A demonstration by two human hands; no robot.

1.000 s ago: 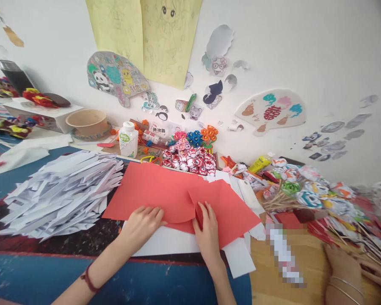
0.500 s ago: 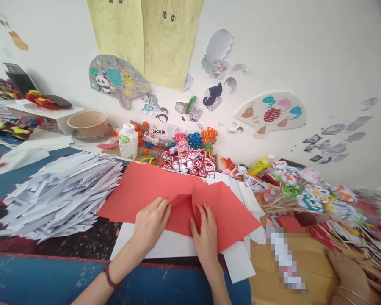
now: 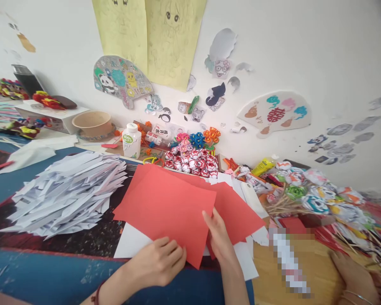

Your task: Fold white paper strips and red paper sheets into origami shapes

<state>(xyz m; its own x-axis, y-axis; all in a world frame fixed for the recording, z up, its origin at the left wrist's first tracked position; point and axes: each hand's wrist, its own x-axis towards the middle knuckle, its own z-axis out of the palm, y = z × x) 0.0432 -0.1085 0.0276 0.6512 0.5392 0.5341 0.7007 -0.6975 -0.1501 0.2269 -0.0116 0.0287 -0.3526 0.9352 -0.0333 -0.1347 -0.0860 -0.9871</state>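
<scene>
A sheet of red paper (image 3: 165,203) lies tilted in front of me, over more red paper (image 3: 236,212). At its near edge, my left hand (image 3: 165,259) has curled fingers closed on the paper. My right hand (image 3: 221,237) grips the sheet's right edge, thumb on top and the other fingers partly hidden. White sheets (image 3: 133,240) stick out from under the red ones.
On the left is a big heap of folded white paper strips (image 3: 70,190). A white bottle (image 3: 131,140) and red-and-white paper flowers (image 3: 193,162) stand behind. Stemmed paper flowers (image 3: 314,190) fill the right side, where another person's hand (image 3: 352,271) rests.
Both hands have drawn one red sheet nearer and flattened it out, where before its parts were lifted between them. My left hand has moved down to the near edge.
</scene>
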